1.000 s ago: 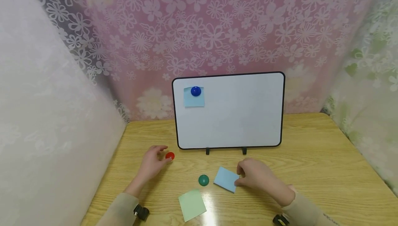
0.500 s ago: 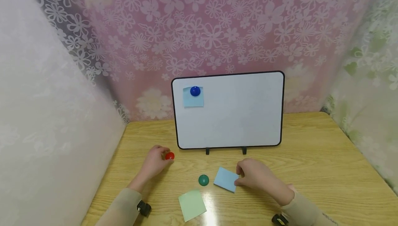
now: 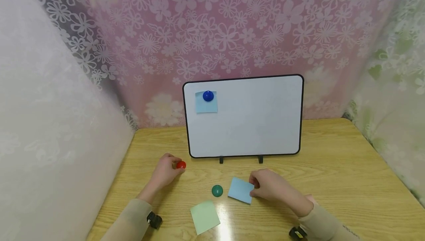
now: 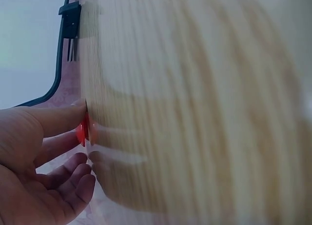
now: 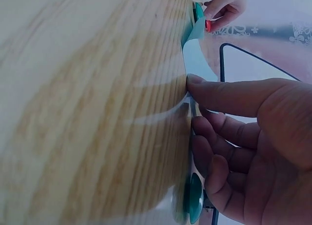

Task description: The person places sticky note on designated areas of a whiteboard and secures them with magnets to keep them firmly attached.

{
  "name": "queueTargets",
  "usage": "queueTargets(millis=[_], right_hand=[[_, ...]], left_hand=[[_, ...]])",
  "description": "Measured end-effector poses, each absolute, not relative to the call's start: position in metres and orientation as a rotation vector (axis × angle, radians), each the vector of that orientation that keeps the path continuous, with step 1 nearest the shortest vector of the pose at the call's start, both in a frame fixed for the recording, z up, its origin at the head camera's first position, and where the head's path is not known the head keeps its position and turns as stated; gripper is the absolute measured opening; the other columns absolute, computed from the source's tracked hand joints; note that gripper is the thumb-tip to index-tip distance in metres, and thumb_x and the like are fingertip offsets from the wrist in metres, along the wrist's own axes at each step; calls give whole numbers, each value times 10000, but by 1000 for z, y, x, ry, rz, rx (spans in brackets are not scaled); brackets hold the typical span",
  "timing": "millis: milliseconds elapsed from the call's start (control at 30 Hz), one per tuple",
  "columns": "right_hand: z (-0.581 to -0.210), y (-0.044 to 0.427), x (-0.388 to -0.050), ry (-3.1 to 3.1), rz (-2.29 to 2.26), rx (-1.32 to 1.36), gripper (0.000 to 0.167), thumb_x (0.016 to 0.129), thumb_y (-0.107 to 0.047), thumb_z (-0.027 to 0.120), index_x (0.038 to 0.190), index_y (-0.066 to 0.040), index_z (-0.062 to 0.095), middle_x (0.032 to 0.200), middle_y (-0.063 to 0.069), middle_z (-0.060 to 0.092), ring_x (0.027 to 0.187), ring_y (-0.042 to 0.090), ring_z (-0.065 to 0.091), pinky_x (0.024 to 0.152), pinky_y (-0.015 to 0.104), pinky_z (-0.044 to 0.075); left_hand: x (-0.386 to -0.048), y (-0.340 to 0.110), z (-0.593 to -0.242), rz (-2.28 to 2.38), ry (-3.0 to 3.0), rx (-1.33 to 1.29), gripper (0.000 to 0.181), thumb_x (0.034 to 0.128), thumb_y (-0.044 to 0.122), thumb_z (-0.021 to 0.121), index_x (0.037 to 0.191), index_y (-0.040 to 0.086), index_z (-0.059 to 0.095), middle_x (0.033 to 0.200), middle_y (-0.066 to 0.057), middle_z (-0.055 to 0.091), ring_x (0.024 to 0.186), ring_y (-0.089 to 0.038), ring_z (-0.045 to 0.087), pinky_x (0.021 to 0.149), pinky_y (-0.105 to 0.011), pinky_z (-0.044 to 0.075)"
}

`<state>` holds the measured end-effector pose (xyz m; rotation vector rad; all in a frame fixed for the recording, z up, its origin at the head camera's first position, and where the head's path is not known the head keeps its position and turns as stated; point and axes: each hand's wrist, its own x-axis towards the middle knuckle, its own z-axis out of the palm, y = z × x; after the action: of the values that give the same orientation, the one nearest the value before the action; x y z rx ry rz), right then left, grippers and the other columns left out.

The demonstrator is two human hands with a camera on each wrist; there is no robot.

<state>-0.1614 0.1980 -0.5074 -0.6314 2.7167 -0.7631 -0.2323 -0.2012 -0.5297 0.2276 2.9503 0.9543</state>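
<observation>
My left hand (image 3: 165, 171) is at the left of the table, its thumb and fingers pinching a round red magnet (image 3: 181, 164). In the left wrist view the red magnet (image 4: 83, 132) is held on edge of the tabletop line, against the wood. My right hand (image 3: 270, 185) pinches the right edge of a light blue sticky note (image 3: 239, 190). The right wrist view shows the thumb on the note (image 5: 197, 61), which bends up from the wood. Below the curled little finger there, a green magnet (image 5: 196, 198) lies on the table, hidden in the head view.
A whiteboard (image 3: 252, 123) stands at the back on black feet (image 3: 260, 159). A blue magnet (image 3: 208, 96) pins a blue note (image 3: 206, 106) at its upper left. Another green magnet (image 3: 217, 190) and a pale green note (image 3: 205, 217) lie between my hands.
My left fingers have closed around the red magnet, which stays about where it was. My right hand has barely shifted left at the blue note's edge.
</observation>
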Motion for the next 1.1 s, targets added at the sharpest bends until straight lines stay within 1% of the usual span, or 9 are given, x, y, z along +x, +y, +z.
queueTargets(millis=[233,367,533,667,800,933,1100], right_hand=[[-508,199,-161,2683,-784,-630,238,863,-216,918,920,-161,693,803,-113,584,713,94,506,667,332,470],[-509,200,-162,2665,-803,-637,230,871,-217,913,936,-154,702,822,-112,596,723,95,512,675,338,478],[-511,201,-163,2662,-813,-643,225,873,-228,912,954,-151,716,823,-116,598,723,87,513,678,337,482],[-512,201,-163,2668,-814,-657,224,876,-232,909,938,-155,708,806,-118,585,711,84,498,670,331,469],[-511,202,-162,2664,-832,-676,224,883,-227,901,904,-162,687,777,-114,566,688,79,479,649,317,439],[-511,203,-161,2665,-849,-690,243,891,-215,890,857,-185,651,743,-109,543,665,65,454,628,296,404],[-513,204,-162,2684,-859,-700,226,919,-196,853,844,-207,640,729,-118,535,659,44,448,617,274,396]], left_hand=[[-230,-200,-528,972,2945,225,375,872,154,915,1178,-22,790,1085,-104,635,847,-212,553,765,-391,515],[-230,-200,-527,996,2943,224,353,868,151,918,1149,-22,793,1072,-103,636,853,-218,563,780,-402,525],[-230,-200,-527,992,2945,225,341,866,182,923,1115,-12,794,1081,-99,643,878,-223,588,815,-431,547],[-229,-200,-526,974,2942,217,354,861,219,929,1099,-3,789,1085,-91,652,881,-221,599,818,-432,554],[-229,-200,-524,976,2929,202,362,865,225,923,1106,-1,776,1050,-82,673,865,-211,600,798,-416,555],[-229,-200,-525,1009,2905,186,344,875,212,912,1114,13,765,981,-52,690,825,-194,595,756,-390,551],[-229,-200,-524,1017,2897,169,344,880,227,911,1122,33,763,940,-31,692,799,-183,590,728,-363,545]])
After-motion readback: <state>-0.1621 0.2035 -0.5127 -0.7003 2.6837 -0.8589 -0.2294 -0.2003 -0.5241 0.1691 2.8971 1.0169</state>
